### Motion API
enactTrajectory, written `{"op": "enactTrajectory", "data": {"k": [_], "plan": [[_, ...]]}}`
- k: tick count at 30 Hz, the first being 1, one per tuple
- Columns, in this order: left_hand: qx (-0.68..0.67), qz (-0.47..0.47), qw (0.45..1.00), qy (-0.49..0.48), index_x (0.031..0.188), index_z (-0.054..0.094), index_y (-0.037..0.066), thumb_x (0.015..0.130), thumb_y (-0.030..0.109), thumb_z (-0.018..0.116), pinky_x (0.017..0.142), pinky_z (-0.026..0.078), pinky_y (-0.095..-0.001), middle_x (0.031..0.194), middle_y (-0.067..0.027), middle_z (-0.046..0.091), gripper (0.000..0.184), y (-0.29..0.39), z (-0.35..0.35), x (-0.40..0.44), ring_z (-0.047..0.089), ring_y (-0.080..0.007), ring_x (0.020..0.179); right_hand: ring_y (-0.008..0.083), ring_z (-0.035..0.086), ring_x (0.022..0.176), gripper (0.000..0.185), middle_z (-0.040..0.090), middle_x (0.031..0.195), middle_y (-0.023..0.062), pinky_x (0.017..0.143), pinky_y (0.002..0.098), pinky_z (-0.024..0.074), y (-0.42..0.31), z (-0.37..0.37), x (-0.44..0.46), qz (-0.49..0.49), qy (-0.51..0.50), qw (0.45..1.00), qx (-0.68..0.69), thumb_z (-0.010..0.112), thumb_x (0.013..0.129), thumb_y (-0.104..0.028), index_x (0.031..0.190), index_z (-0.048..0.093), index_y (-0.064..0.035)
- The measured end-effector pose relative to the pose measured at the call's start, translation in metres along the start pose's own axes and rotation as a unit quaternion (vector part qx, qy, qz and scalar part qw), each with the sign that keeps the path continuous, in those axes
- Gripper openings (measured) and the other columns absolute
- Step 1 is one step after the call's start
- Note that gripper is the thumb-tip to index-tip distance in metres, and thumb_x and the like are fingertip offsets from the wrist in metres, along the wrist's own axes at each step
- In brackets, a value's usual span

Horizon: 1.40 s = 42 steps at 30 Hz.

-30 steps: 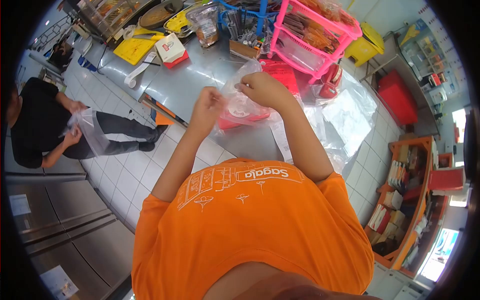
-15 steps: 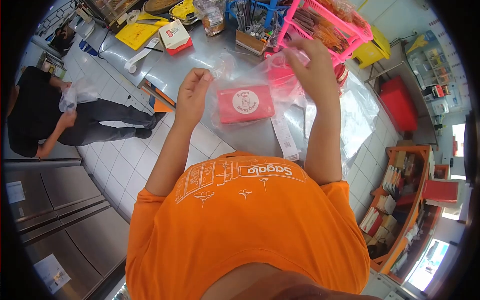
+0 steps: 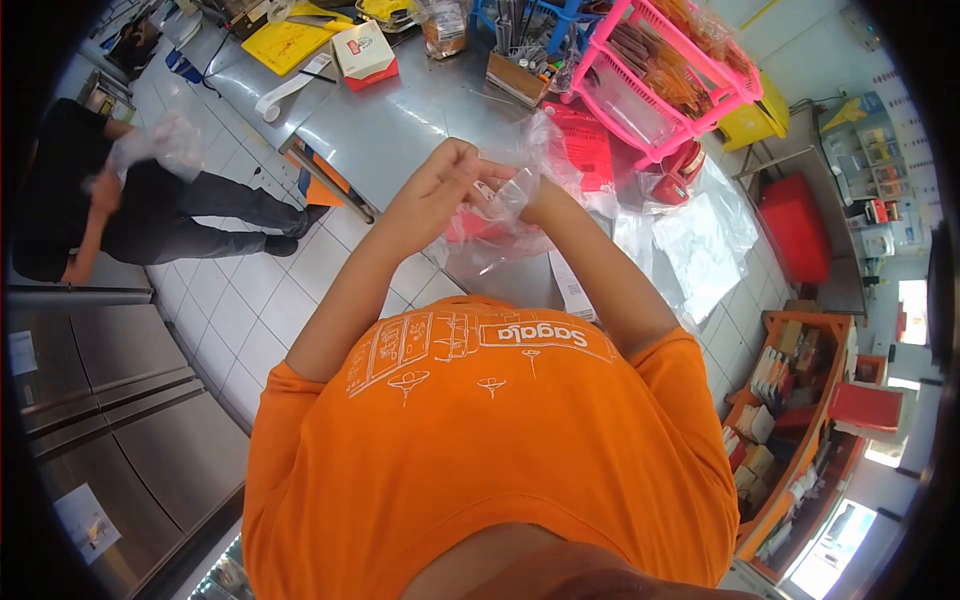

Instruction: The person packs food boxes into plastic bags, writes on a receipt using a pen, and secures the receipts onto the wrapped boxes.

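Observation:
Both hands meet above the metal table, over a red box (image 3: pixel 470 226) inside a clear plastic bag (image 3: pixel 490 256). The hands and the gathered plastic hide most of the box and its round label. My left hand (image 3: pixel 432 200) is closed with fingers pinched on the top of the bag. My right hand (image 3: pixel 508 193) comes in from the other side, its fingers closed on the bunched plastic, which partly veils them. A white paper receipt (image 3: pixel 572 288) lies by the bag, under my right forearm.
Pink plastic bags (image 3: pixel 588 145) lie beyond my right hand, near a pink basket rack (image 3: pixel 660 130) and a red tape dispenser (image 3: pixel 678 175). Clear plastic sheets (image 3: pixel 705 240) cover the table's right end. A white-and-red carton (image 3: pixel 364 57) stands farther back. A co-worker (image 3: pixel 100 200) holds plastic at left.
My hands have come together over the box; my right hand moved left and down from the pink rack. The bag's top is now gathered between them, covering the label.

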State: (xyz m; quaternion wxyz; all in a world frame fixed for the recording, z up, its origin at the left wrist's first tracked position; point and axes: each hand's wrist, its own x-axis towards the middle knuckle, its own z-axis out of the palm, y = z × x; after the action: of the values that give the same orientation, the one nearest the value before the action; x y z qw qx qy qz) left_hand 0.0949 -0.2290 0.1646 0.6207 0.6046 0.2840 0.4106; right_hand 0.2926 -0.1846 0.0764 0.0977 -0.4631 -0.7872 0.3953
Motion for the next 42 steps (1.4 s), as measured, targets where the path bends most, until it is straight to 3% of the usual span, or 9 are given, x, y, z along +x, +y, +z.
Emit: {"op": "enactTrajectory", "data": {"k": [3,5,7,10,16,22,25,31,42], "plan": [[-0.002,-0.004,0.999,0.053,0.105,0.044,0.006,0.102,0.035,0.034,0.08,0.045,-0.0311,0.111,-0.0165,0.063,0.03,-0.01,-0.006,0.002,0.062,-0.0184,0.082,0.0324,0.048,0.123,0.076,0.047,0.136,0.0136,0.098,0.0451,0.0399,0.056,0.03,0.026,0.0,0.052,0.959,0.277,0.069,0.075,-0.044,0.141,0.04,-0.0208],[-0.016,-0.005,0.994,0.112,0.105,0.044,0.007,0.102,0.038,0.035,0.079,0.044,-0.0323,0.11,-0.0165,0.062,0.033,-0.022,-0.016,-0.002,0.063,-0.0197,0.082,0.0352,0.041,0.128,0.084,0.043,0.139,0.0168,0.104,0.0486,0.0342,0.06,0.03,0.021,-0.015,0.073,0.986,0.15,0.073,0.069,-0.045,0.142,0.039,-0.0199],[-0.029,-0.011,0.984,0.175,0.105,0.046,0.007,0.102,0.038,0.035,0.078,0.044,-0.0316,0.109,-0.0158,0.062,0.033,-0.032,-0.026,-0.01,0.063,-0.0196,0.083,0.0372,0.037,0.131,0.088,0.042,0.138,0.0224,0.107,0.0499,0.0291,0.02,0.01,-0.012,-0.094,0.053,0.942,-0.317,0.077,0.063,-0.044,0.139,0.043,-0.0151],[-0.037,-0.037,0.974,0.22,0.104,0.048,0.007,0.102,0.038,0.034,0.078,0.044,-0.0314,0.108,-0.015,0.062,0.034,-0.046,-0.038,-0.028,0.063,-0.0199,0.085,0.039,0.019,0.139,0.113,0.027,0.148,0.0213,0.112,0.0527,0.0161,0.021,0.014,-0.019,-0.031,0.019,0.977,-0.21,0.078,0.05,-0.055,0.146,0.032,-0.0178],[-0.025,-0.062,0.963,0.26,0.107,0.05,0.005,0.102,0.034,0.035,0.075,0.044,-0.029,0.106,-0.013,0.063,0.033,-0.066,-0.048,-0.049,0.063,-0.0167,0.084,0.043,0.02,0.137,0.116,0.025,0.149,0.0225,0.112,0.0553,0.0154,0.026,0.022,-0.015,-0.048,0.035,0.972,-0.227,0.08,0.046,-0.053,0.146,0.03,-0.0217],[0.101,-0.33,0.896,0.278,0.118,0.049,0.004,0.094,0.046,0.044,0.08,0.043,-0.0343,0.114,-0.0105,0.059,0.048,-0.139,-0.077,-0.067,0.059,-0.0202,0.096,0.0455,0.018,0.137,0.118,0.021,0.15,0.0229,0.111,0.0582,0.014,-0.002,0.026,-0.006,-0.02,-0.011,0.957,-0.289,0.084,0.042,-0.038,0.146,0.03,-0.0251],[0.059,-0.356,0.9,0.245,0.121,0.048,0.004,0.092,0.05,0.046,0.081,0.044,-0.0364,0.116,-0.011,0.057,0.055,-0.158,-0.07,-0.072,0.057,-0.0209,0.099,0.0462,0.015,0.139,0.116,0.017,0.151,0.0227,0.112,0.0593,0.012,-0.002,0.021,-0.007,-0.028,-0.027,0.957,-0.286,0.082,0.048,-0.047,0.147,0.022,-0.0363],[0.19,-0.211,0.932,0.225,0.12,0.05,-0.005,0.09,0.035,0.058,0.077,0.049,-0.0345,0.101,-0.0151,0.062,0.051,-0.171,-0.044,-0.076,0.061,-0.0228,0.086,0.0348,0.033,0.135,0.091,0.034,0.146,0.0199,0.113,0.0448,0.0233,0.1,0.012,-0.01,-0.157,-0.007,0.949,-0.274,0.072,0.069,-0.049,0.145,0.032,-0.0206],[0.232,-0.22,0.936,0.145,0.115,0.06,-0.003,0.09,0.033,0.057,0.076,0.05,-0.0331,0.1,-0.0161,0.067,0.044,-0.151,-0.022,-0.048,0.064,-0.0233,0.084,0.0347,0.04,0.129,0.074,0.041,0.14,0.0203,0.108,0.0428,0.0292,0.094,-0.005,-0.044,-0.02,-0.059,0.985,-0.163,0.055,0.08,-0.05,0.144,0.035,-0.0183]]}}
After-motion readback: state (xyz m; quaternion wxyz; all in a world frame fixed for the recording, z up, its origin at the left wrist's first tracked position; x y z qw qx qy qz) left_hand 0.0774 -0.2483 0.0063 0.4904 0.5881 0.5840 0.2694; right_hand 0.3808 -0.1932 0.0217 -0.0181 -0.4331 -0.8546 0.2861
